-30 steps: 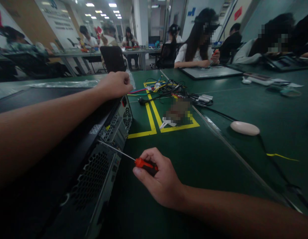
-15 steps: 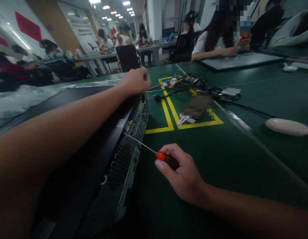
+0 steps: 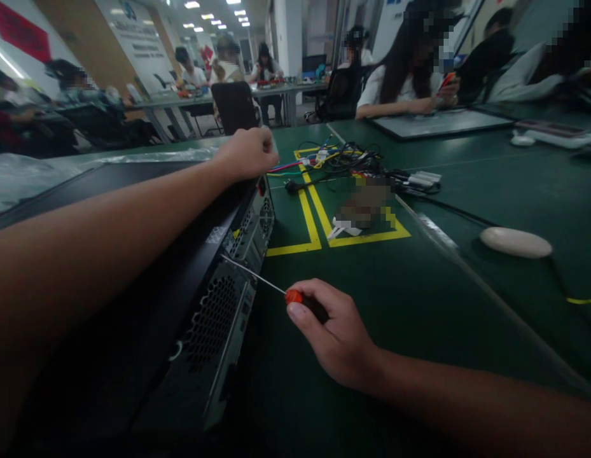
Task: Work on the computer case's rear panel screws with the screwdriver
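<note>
A black computer case lies on the green table, its metal rear panel with a honeycomb vent facing right. My right hand is closed around a screwdriver with a red and black handle. The long thin shaft points up and left, its tip at the upper edge of the rear panel, near a yellow sticker. Across the case reaches my left arm. My left hand rests at the far corner of the case with its fingers curled; whether anything is inside them is hidden.
Bundled cables and a plug lie beyond the case, near yellow tape. A pale computer mouse sits to the right. Clear plastic wrap lies behind the case. Across the table a person handles a red object above a flat panel.
The view has turned slightly right, so everything appears further left. The screwdriver tip stays at the same place on the case; both hands keep their grip.
</note>
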Demonstrator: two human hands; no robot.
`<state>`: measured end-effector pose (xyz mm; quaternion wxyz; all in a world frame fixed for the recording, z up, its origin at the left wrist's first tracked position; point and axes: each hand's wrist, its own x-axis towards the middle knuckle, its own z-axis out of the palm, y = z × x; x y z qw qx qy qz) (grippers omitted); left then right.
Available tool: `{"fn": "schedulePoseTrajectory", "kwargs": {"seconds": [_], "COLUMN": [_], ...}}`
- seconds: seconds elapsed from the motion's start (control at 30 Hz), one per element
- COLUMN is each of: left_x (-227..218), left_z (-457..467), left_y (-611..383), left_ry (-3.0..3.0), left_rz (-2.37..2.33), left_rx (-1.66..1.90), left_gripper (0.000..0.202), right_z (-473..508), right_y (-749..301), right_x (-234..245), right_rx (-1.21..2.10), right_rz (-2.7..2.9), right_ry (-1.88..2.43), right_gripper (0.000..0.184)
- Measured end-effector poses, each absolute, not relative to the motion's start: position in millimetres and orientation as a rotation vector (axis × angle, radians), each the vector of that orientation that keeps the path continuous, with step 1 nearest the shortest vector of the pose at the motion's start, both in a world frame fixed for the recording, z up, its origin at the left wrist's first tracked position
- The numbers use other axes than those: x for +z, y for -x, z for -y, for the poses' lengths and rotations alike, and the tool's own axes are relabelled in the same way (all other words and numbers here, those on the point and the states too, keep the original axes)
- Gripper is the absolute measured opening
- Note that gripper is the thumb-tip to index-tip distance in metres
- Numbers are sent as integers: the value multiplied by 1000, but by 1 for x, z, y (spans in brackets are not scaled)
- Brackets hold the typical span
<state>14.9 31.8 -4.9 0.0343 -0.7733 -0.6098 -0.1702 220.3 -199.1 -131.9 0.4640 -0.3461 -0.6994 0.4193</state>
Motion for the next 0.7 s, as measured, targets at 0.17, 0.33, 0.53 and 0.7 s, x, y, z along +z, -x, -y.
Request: {"fn": "schedulePoseTrajectory", "kwargs": {"seconds": [0.17, 0.33, 0.53, 0.7], "left_x": [-4, -5, -7, -6], "left_z": [-30, -33, -37, -35], "left_y": [-16, -13, -11, -12], "left_ry": [2367, 2365, 2371, 2360], "left_rz": [1887, 1877, 1863, 1852], "left_rx": [-493, -473, -468, -445], "left_gripper": [34, 31, 32, 32], "right_z": [198, 200, 202, 201], "right_y": [-221, -221, -220, -219], "right_x": [-129, -132, -132, -132], "right_rx": [1021, 1092, 1110, 1100], "right_rz": [1745, 1685, 1677, 1672], "right_ry": [829, 851, 899, 880], "right_gripper": [14, 15, 15, 15]}}
